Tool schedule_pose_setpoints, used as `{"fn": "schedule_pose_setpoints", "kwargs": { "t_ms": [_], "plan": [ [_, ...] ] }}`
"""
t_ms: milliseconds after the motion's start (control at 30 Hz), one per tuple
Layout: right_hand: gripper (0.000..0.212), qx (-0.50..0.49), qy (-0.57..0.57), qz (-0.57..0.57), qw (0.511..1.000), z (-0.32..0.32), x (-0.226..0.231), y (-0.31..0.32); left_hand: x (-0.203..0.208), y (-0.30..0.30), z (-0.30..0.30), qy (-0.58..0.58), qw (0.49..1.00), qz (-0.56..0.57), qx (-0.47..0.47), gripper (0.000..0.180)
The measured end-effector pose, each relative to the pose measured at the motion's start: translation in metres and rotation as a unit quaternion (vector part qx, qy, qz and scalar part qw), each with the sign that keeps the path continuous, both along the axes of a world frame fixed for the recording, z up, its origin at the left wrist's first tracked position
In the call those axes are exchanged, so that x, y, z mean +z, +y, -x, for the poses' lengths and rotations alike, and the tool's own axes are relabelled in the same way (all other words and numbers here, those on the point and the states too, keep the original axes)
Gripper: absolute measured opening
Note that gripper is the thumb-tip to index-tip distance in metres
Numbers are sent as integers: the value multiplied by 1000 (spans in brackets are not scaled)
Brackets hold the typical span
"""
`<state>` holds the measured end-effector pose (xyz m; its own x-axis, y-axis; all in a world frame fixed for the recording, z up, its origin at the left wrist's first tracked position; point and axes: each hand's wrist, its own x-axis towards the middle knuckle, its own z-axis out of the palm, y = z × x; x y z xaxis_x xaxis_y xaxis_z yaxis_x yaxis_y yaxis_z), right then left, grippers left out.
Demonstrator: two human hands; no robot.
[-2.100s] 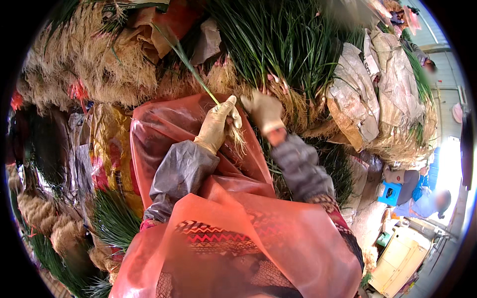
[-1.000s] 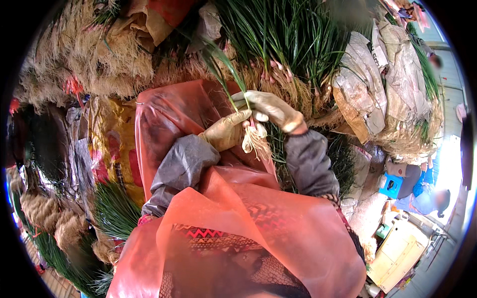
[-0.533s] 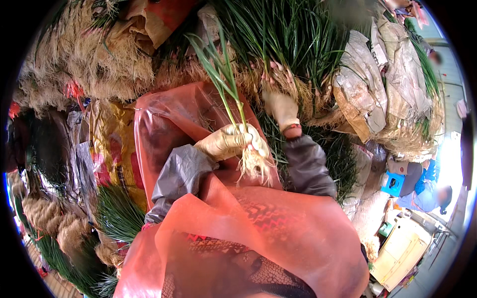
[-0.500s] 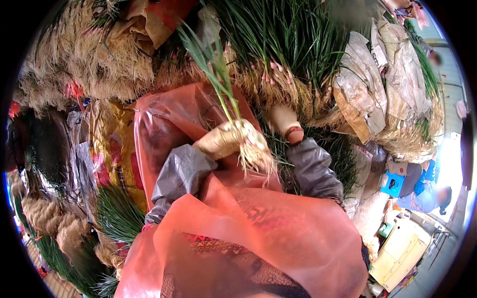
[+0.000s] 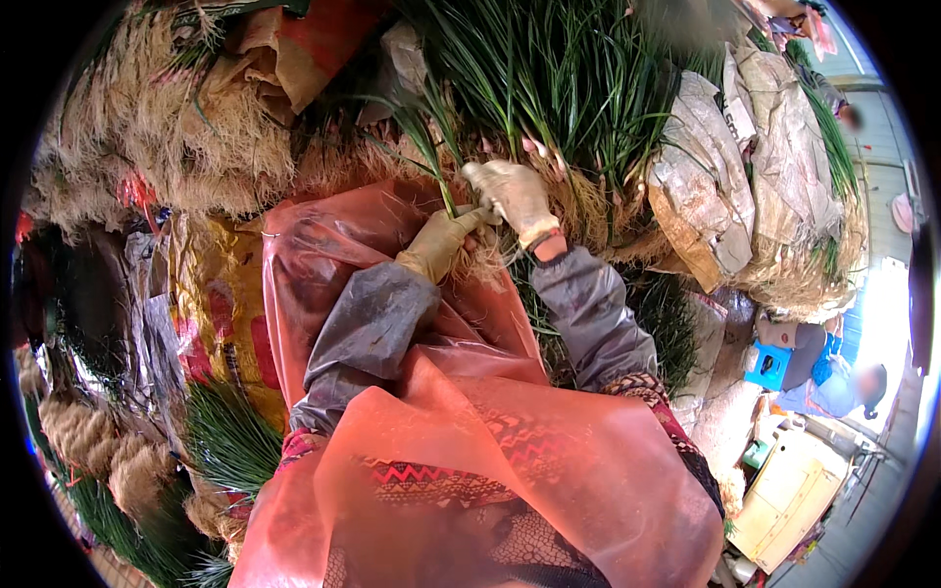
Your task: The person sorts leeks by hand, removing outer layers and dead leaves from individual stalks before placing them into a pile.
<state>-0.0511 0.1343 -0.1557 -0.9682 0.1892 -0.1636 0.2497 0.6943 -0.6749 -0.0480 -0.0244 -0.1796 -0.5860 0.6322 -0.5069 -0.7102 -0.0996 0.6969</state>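
My left hand (image 5: 441, 240), in a pale glove, was closed around the lower ends of a few green stalks (image 5: 429, 152), thumb laid over the curled fingers. The leaves rose above that fist, leaning up and to the left toward the heap, while stringy pale roots (image 5: 480, 263) hung below it, over the reddish plastic apron (image 5: 578, 461) across my lap. My right hand (image 5: 515, 196), gloved too, was just beside it, fingers bent and their tips close to the stalks; I could not make out whether they pinched anything, nor how far apart they stood. Right beyond my hands lay the heap of green plants (image 5: 549, 69), with pinkish-white bulbs and tangled roots toward me. To the right of the heap were crumpled whitish sacks (image 5: 701, 167), and to the left a thick mass of straw-coloured roots (image 5: 196, 127). A yellow sack (image 5: 221, 304) lay left of my knee; far to the right, another person (image 5: 833, 387) was near a blue stool (image 5: 769, 366).
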Motion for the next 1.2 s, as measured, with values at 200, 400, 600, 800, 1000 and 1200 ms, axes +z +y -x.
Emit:
{"fn": "schedule_pose_setpoints", "kwargs": {
  "t_ms": [200,400,600,800,1000,1200],
  "plan": [
    [27,-60,68,-336,938,28,-7,28,10,5,5,48,994,16,93,30],
    [24,-78,24,92,992,6,0,19,-4,27,11,87,991,72,70,41],
    [25,-71,73,-336,936,49,-18,26,-6,28,4,127,983,66,114,35],
    [12,-117,-36,435,892,30,32,7,11,17,6,106,990,20,87,28],
    [16,-149,-12,397,905,20,43,-15,25,17,1,82,983,-20,160,22],
    [17,-122,-11,469,874,18,46,-19,16,14,-1,179,965,-20,192,22]
  ]
}}
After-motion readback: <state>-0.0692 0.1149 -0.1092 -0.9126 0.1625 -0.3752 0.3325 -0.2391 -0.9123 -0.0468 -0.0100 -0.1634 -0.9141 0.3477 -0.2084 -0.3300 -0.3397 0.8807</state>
